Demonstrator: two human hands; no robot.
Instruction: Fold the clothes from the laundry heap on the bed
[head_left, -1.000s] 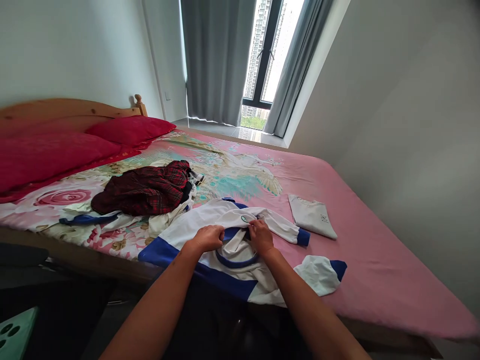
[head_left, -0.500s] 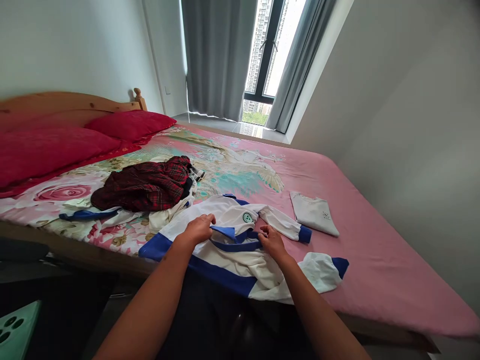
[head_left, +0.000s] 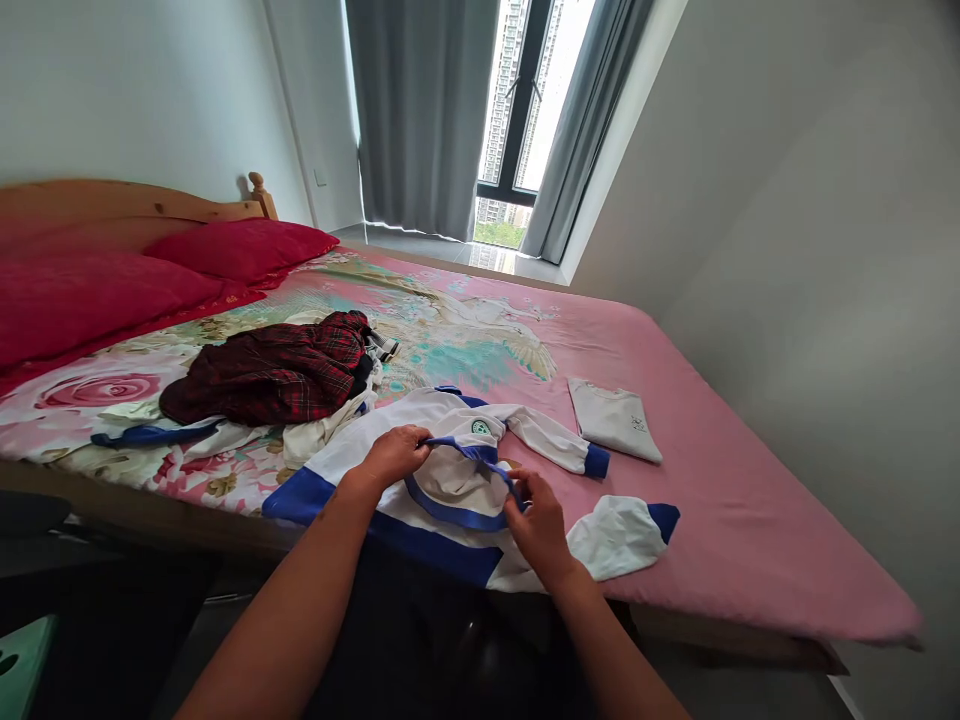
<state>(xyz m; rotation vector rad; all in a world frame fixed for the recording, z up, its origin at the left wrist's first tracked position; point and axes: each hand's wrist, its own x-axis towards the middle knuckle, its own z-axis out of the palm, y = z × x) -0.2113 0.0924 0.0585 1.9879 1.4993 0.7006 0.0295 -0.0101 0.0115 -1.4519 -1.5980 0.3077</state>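
A white and blue long-sleeved shirt [head_left: 375, 420] with a green round badge lies spread along the near edge of the bed. My left hand [head_left: 397, 455] pinches the blue collar band on its left side. At the right side of the same band, my right hand [head_left: 536, 515] has its fingers closed on the blue edge. Between the hands the neck opening is spread, showing white cloth inside. Both sleeves reach out to the right, ending in blue cuffs. A folded white T-shirt [head_left: 615, 418] with a small dark print rests beyond the upper sleeve.
A heap of clothes with a dark red plaid garment [head_left: 277, 375] on top lies left of the shirt. Red pillows [head_left: 240, 248] are by the wooden headboard [head_left: 135, 200]. The pink bed sheet [head_left: 735, 500] extends right. A pale green phone [head_left: 22, 660] shows at lower left.
The collar band has been pulled up and its opening spread wider between my hands. My right hand has come slightly down and nearer. The whole view has shifted a little.
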